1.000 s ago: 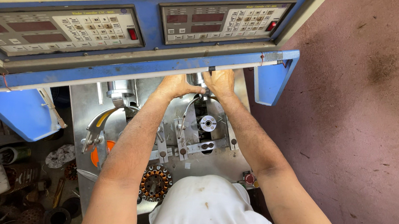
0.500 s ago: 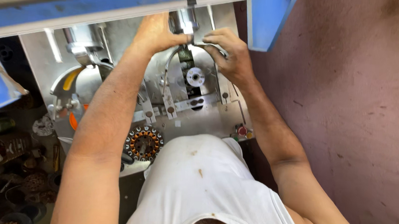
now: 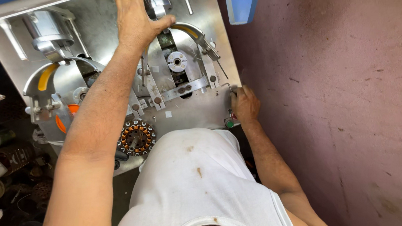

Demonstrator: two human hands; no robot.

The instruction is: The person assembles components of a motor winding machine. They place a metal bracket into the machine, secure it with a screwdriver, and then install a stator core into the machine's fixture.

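A: From the head camera, what is each hand doing at the machine?

B: The left hand (image 3: 139, 18) is pressing, fingers spread, on the metal arm (image 3: 157, 1) up top. The right hand (image 3: 244, 104) is curling around a thin bent rod (image 3: 231, 88) at the plate's (image 3: 201, 110) edge; next probably calls for steady pull.

A sleeveless white undershirt (image 3: 196, 182) with small brownish stains; both arms bare, no gloves

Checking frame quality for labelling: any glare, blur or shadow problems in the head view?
Head view: sharp overall; bright glare on the steel machine plate near the left hand; right hand evenly lit at the plate's edge; clutter at lower left falls into deep shadow; wide-angle bending at edges.
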